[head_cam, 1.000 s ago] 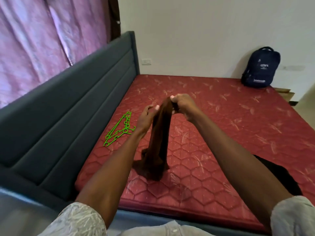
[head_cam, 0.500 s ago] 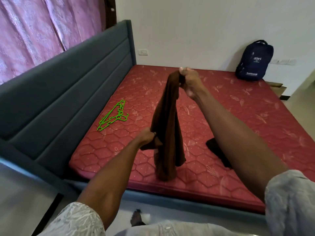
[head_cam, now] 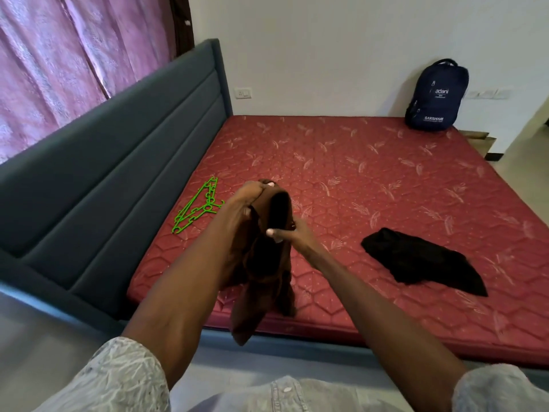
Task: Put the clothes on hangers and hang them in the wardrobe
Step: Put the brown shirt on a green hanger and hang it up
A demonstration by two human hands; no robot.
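Your left hand [head_cam: 248, 200] has risen to the brown garment's [head_cam: 261, 263] top; both hands now grip it at centre frame, right hand [head_cam: 289, 231] spreading an opening. Hangers [head_cam: 197, 208] wait untouched.

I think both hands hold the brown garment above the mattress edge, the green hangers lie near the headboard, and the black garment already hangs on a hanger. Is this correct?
Not quite. In the head view the black garment lies loose on the red mattress, on no hanger. The rest is right: the left hand and right hand hold the brown garment, and the green hangers lie near the headboard.
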